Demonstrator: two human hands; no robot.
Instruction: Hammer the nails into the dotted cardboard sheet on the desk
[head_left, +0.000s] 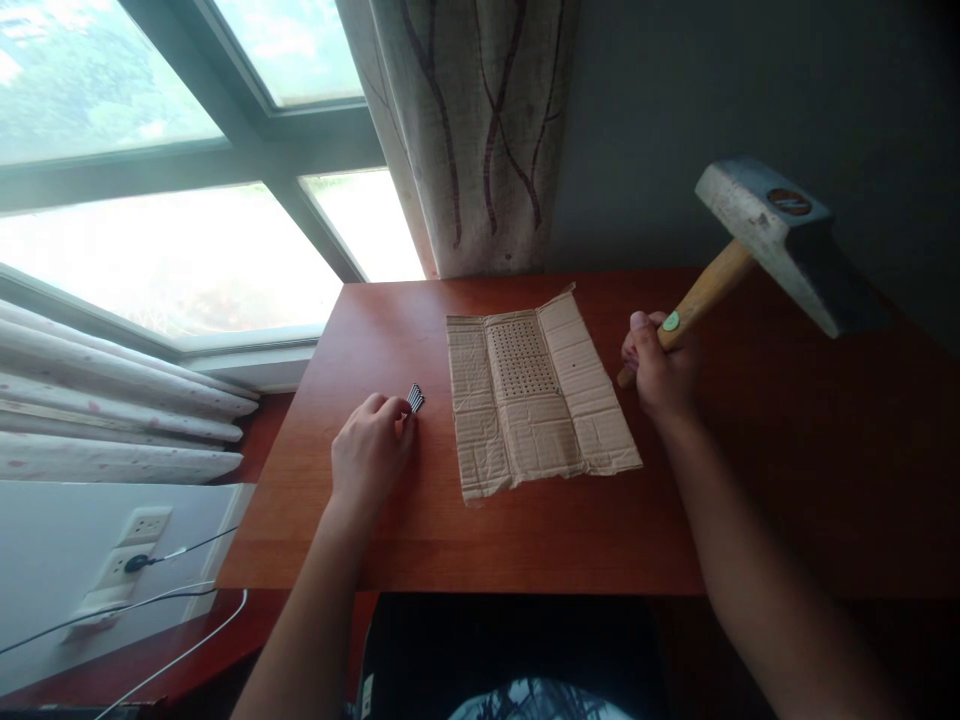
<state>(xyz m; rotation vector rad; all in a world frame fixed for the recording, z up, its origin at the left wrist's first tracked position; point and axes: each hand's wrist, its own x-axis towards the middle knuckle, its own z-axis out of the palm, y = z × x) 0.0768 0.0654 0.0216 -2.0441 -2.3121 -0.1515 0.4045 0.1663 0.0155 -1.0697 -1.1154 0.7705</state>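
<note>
My right hand (660, 365) is wrapped round the wooden handle of a hammer (765, 215). Its large, worn metal head is raised above the right side of the table. At the left, my left hand (371, 440) is low over the tabletop with curled fingers, and its thumb and fingertips are closed at a small bunch of thin dark nails (415, 397). Whether the nails rest on the wood is hard to make out. Between the hands lies a creased piece of cardboard (540, 430), its upper middle marked with a grid of small dark dots or holes.
A reddish-brown wooden table (540, 540) carries everything. Windows (165, 240) stand at the left, with a patterned curtain (480, 130) behind the table. A wall socket (124, 565) with a plug and cables is at lower left, beyond the table's edge.
</note>
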